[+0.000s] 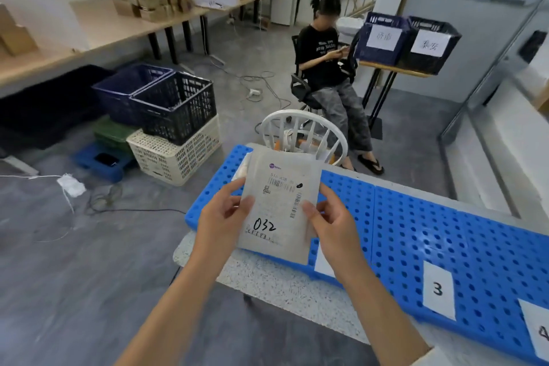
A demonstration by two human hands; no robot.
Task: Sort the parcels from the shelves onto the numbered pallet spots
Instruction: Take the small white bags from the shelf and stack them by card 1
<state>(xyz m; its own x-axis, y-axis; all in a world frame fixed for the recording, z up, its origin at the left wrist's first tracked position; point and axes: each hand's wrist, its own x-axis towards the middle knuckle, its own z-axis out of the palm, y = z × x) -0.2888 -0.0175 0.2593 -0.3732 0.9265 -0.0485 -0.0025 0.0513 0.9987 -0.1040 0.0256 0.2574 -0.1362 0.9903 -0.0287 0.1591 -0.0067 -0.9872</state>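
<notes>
Grey concrete floor spreads under a speckled table that carries a blue perforated pallet, with paper labels reading 3 and 4 along its near edge. Both hands hold a flat grey parcel above the pallet's left end, its face marked 032 by hand. The left hand pinches the parcel's left edge, thumb on top; the right hand pinches the right edge likewise. A label beneath the right wrist is probably numbered, but it is hidden. Stacked crates stand on the floor to the left.
</notes>
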